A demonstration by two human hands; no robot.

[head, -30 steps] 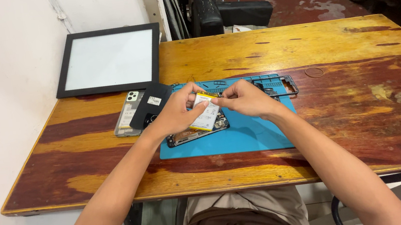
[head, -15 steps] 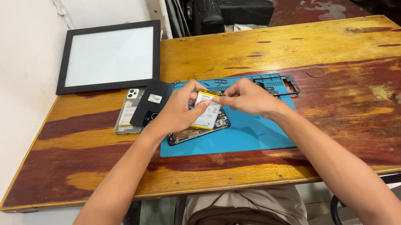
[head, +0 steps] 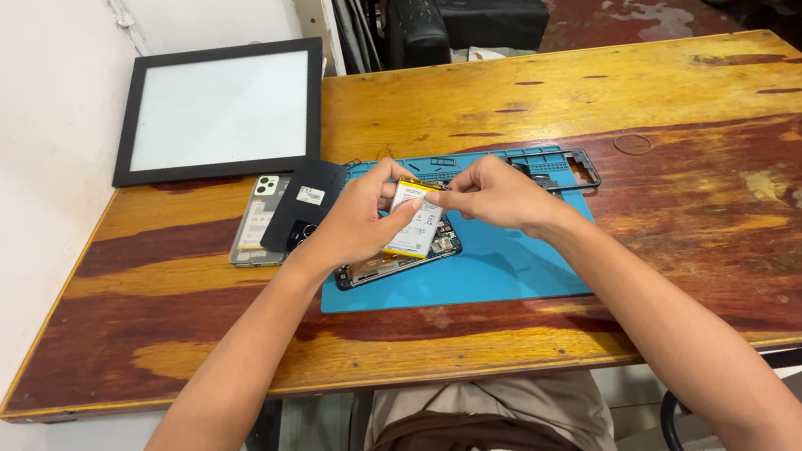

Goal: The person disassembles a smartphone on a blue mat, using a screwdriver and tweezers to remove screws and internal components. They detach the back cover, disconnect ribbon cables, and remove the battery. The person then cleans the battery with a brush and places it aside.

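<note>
We look down on our two bare forearms reaching over the near edge of a worn, red-and-yellow wooden table (head: 686, 253). Our left hand (head: 355, 223) and right hand (head: 493, 195) meet above a blue rubber work mat (head: 506, 264), and each grip is closed on a flat, white-and-yellow rectangular phone battery (head: 413, 219), held tilted just above an opened dark phone body (head: 395, 261) lying on the mat. Just left of our left hand lie a black phone back cover (head: 303, 204) and a clear phone case (head: 255, 227). Beyond our right hand, a black phone frame (head: 565, 161) rests at the mat's far edge. Farther back left, a black-framed white panel (head: 219, 112) lies flat.
</note>
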